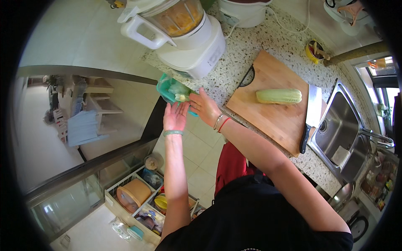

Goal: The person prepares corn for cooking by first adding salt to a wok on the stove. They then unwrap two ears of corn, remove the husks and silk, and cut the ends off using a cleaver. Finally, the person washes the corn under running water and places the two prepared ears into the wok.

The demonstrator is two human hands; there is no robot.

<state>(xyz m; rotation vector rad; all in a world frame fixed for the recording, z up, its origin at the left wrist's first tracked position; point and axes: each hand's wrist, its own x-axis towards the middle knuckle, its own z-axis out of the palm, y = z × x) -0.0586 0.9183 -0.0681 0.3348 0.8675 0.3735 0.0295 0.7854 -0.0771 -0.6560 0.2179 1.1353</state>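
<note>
Both hands reach out over a teal bin [163, 88] below the counter edge. My left hand [176, 118] is palm up with its fingers stretched out. Beside it, my right hand [205, 109] is open too, fingers extended toward the bin. Pale yellowish-green scraps [181, 97] show just beyond the fingertips, at the bin with its plastic liner; I cannot tell whether they touch a finger. A long pale green gourd [279, 96] lies on the wooden cutting board [268, 121] to the right. A kitchen knife [311, 113] with a black handle rests along the board's right side.
A white blender [197, 50] with orange contents stands on the speckled counter [238, 46], near a white appliance [247, 14]. A steel sink [335, 134] is at the right. A yellow cup [314, 52] sits toward the wall. Lower left, baskets [134, 188] hold containers and food.
</note>
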